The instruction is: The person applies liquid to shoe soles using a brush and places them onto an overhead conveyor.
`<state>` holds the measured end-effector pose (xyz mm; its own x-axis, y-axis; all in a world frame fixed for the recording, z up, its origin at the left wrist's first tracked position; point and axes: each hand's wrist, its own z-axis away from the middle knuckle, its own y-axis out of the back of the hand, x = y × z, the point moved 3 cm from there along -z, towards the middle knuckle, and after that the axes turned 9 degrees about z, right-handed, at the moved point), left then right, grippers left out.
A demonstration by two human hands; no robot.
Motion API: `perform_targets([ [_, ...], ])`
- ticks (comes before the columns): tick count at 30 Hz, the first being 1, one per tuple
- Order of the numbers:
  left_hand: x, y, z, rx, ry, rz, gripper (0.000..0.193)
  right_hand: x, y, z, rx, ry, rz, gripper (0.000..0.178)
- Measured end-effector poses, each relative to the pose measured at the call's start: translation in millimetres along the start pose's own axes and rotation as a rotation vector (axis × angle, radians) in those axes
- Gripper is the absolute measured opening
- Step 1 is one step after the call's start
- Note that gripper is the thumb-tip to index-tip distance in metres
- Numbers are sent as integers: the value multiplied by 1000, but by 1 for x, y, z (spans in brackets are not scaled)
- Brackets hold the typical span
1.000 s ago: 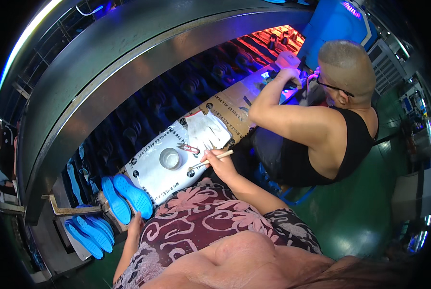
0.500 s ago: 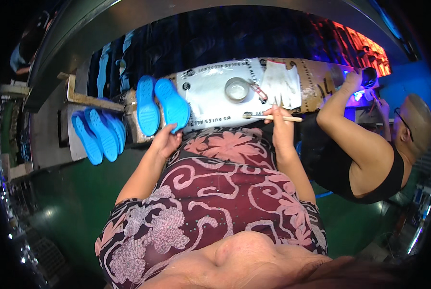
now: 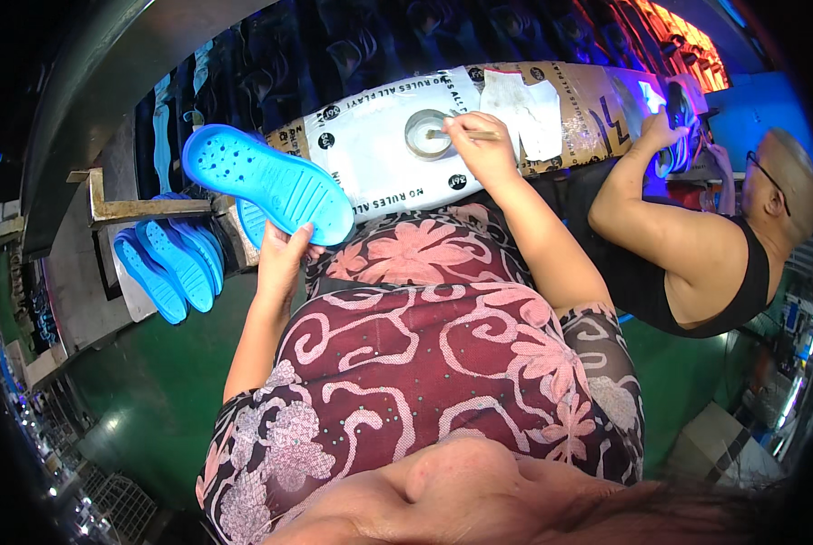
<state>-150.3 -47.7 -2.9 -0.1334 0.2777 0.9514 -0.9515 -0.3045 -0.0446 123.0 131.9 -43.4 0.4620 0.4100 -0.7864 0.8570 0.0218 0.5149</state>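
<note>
My left hand (image 3: 285, 259) grips the near, heel end of a blue shoe sole (image 3: 266, 182) and holds it up at a slant, dotted and ribbed face showing. A second blue sole (image 3: 250, 221) lies partly hidden beneath it. In my right hand (image 3: 486, 153) is a brush (image 3: 481, 135) with a pale handle, its tip down inside a small round bowl (image 3: 409, 143). What the bowl contains looks pale or clear; I cannot tell which. The bowl stands on a white printed plastic sheet (image 3: 370, 136) in front of me.
Several blue soles (image 3: 177, 259) lean together at the left beside a wooden frame (image 3: 143, 211). A white glove-like cloth (image 3: 529, 113) lies right of the bowl, near brown cardboard (image 3: 588, 118). A co-worker (image 3: 688, 245) sits at the right. Dark rows of items (image 3: 361, 50) run along the far side.
My left hand has lifted one sole off the covered surface and tilted it. My right hand has moved forward and left, bringing the brush into the bowl.
</note>
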Motion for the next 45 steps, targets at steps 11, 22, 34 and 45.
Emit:
perform_targets([
  [11,-8,12,-5,110,73,210,27,-4,-10,-5,34,81,140,18],
  [22,-1,-13,-22,59,32,197,29,-3,2,-1,-19,6,82,25],
  [34,34,-46,-42,3,-314,-117,42,-47,30,20,90,-370,-537,33],
  [45,49,-61,-36,-29,-683,-391,40,-119,22,16,-19,335,-88,24],
])
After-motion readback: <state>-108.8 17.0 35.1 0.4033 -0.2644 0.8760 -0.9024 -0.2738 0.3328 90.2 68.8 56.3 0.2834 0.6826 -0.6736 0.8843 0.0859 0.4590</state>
